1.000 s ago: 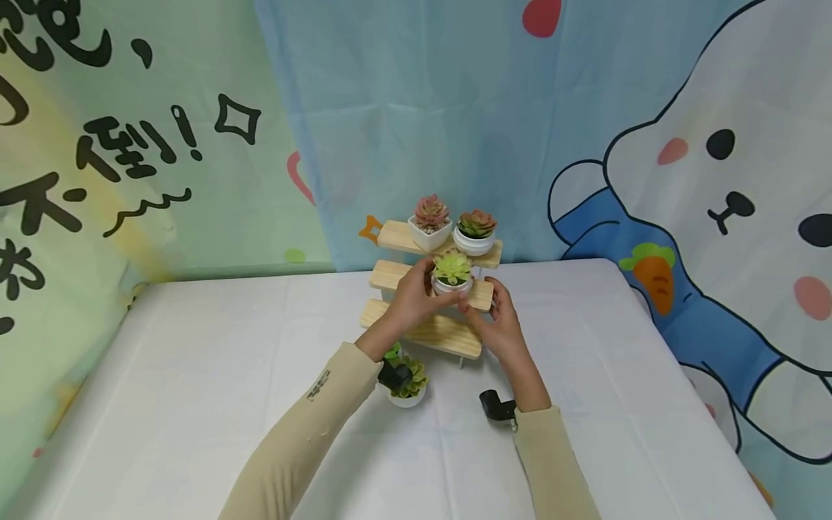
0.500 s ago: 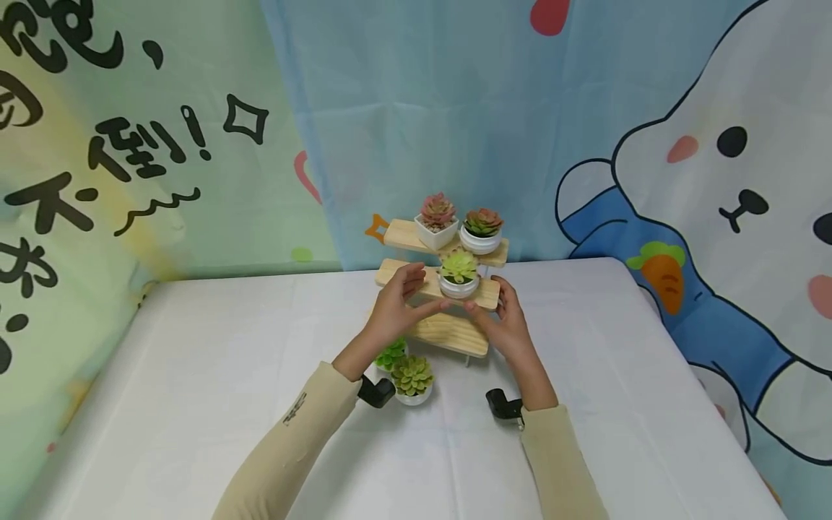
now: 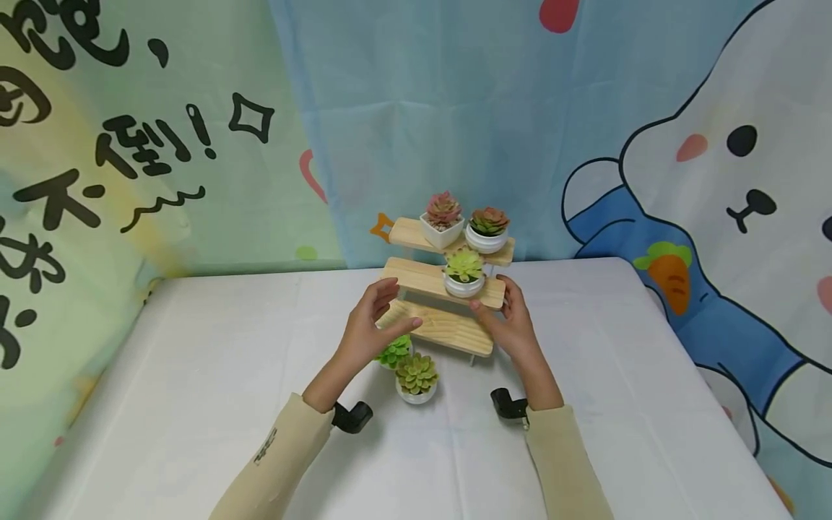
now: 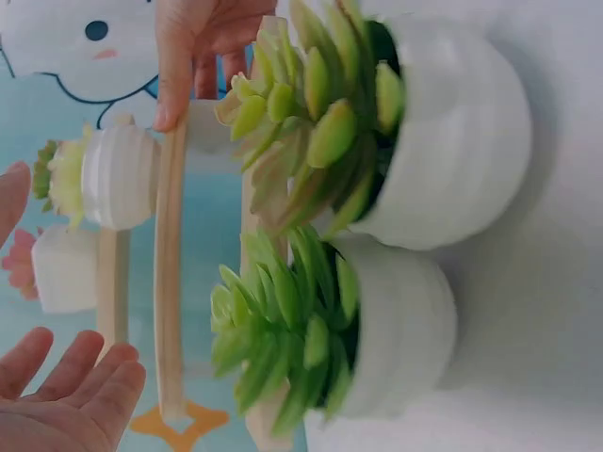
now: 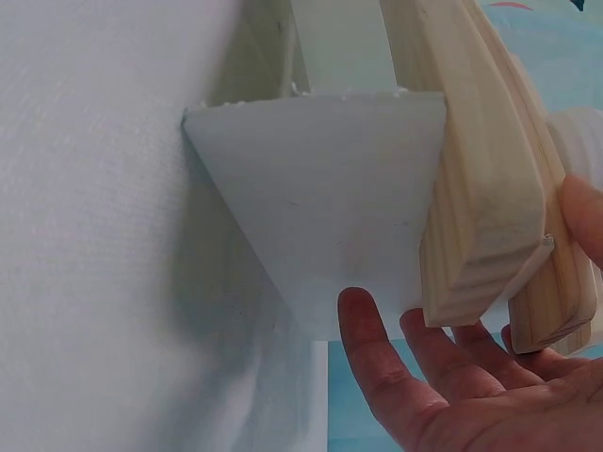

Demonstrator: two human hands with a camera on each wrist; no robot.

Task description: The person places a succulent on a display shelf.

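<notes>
Left hand (image 3: 365, 328): relaxed, fingers apart, holds nothing; left of centre, near the wooden stand (image 3: 448, 328). Right hand (image 3: 513, 325): thumb and fingers hold the stand's right end, right of centre. Pale-green succulent (image 3: 464, 267): sits upright on the middle tier, near frame centre. Pink succulent (image 3: 443, 209) and red-green succulent (image 3: 489, 222): side by side on the top tier, above. Two green succulents (image 3: 417, 373): rest on white cloth (image 3: 227, 347), below centre.

Holds both arms (image 3: 279, 455) extended from the near side, left hand (image 3: 364, 332) relaxed with palm turned right; curves right hand (image 3: 513, 319), fingers (image 5: 382, 363) opposite thumb (image 5: 586, 217).
</notes>
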